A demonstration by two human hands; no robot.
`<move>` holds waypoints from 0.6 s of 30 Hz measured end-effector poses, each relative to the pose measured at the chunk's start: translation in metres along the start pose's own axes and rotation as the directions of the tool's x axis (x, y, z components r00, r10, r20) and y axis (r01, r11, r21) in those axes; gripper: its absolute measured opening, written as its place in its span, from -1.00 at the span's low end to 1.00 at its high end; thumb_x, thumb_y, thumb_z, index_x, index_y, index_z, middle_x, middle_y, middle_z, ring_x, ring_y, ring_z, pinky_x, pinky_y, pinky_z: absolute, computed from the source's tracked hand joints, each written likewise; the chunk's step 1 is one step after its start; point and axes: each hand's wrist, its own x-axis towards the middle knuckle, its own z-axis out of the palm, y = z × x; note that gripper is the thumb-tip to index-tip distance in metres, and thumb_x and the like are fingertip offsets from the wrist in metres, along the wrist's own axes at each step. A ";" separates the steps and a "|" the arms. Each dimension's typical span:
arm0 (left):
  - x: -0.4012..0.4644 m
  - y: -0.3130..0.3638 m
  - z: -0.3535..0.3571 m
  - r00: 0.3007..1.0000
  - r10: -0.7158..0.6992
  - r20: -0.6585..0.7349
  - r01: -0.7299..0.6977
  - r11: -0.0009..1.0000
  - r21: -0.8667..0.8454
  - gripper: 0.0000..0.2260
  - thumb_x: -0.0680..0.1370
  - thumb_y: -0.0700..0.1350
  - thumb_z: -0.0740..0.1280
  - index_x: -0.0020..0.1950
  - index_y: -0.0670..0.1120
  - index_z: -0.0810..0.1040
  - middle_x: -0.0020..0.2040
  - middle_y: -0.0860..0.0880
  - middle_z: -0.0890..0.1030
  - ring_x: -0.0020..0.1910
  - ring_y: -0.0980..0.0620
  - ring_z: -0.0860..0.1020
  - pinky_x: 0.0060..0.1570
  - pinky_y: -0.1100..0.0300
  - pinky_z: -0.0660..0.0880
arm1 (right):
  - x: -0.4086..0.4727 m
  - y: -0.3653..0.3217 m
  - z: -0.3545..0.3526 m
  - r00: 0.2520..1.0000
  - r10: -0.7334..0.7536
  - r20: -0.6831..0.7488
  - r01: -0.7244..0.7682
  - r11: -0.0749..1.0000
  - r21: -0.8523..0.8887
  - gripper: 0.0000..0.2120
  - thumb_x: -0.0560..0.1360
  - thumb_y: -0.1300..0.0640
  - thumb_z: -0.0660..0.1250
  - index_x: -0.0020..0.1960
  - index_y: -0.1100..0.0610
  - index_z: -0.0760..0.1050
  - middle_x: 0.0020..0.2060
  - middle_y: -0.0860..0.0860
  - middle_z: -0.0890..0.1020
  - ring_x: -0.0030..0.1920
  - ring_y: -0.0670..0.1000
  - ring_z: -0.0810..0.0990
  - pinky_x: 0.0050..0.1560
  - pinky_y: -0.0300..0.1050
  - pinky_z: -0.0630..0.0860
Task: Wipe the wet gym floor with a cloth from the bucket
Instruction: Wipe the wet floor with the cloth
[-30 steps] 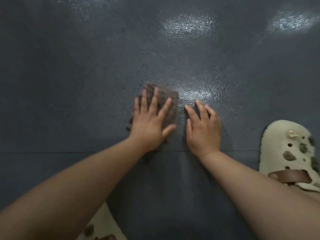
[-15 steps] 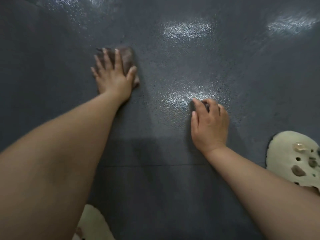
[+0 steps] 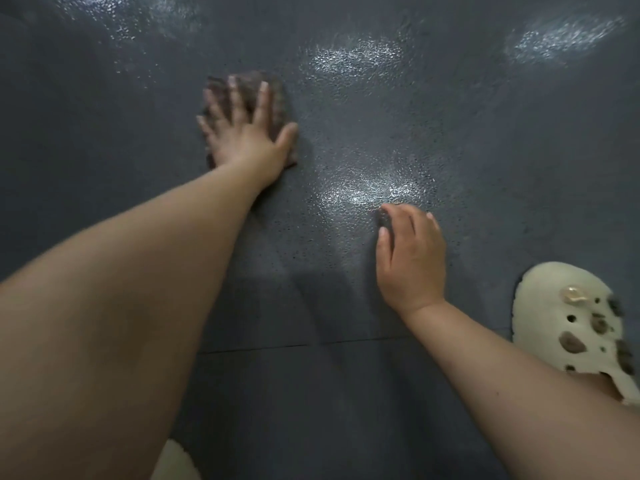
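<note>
Mid-wipe on the wet gym floor (image 3: 450,109)

The left hand (image 3: 247,140) pressed the cloth (image 3: 275,98) flat, fingers spread; the right hand (image 3: 410,258) braced nearby, fingers curled, gripping nothing. Next — likely sweeping toward the glossy patches.

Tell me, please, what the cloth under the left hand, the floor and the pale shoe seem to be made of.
Cloth: apparently a soft brownish textile with a fuzzy surface; blur hides the weave.
Floor: likely dark grey rubber or vinyl tile; pebbled texture, glossy highlights, a straight seam.
Shoe: probably moulded cream foam, matte, with punched holes and small charms.
</note>
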 end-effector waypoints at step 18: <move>-0.233 0.024 0.059 0.873 0.445 0.201 -0.422 0.895 -0.148 -0.48 0.55 0.14 0.05 0.51 0.05 0.20 0.54 -0.08 0.13 0.51 -0.19 0.10 0.45 -0.13 0.11 | -0.063 -0.003 -0.008 0.996 0.082 -0.026 -0.079 0.990 0.116 -0.69 0.49 0.19 0.11 0.10 0.29 0.53 0.04 0.24 0.57 0.08 0.12 0.41 0.15 -0.01 0.32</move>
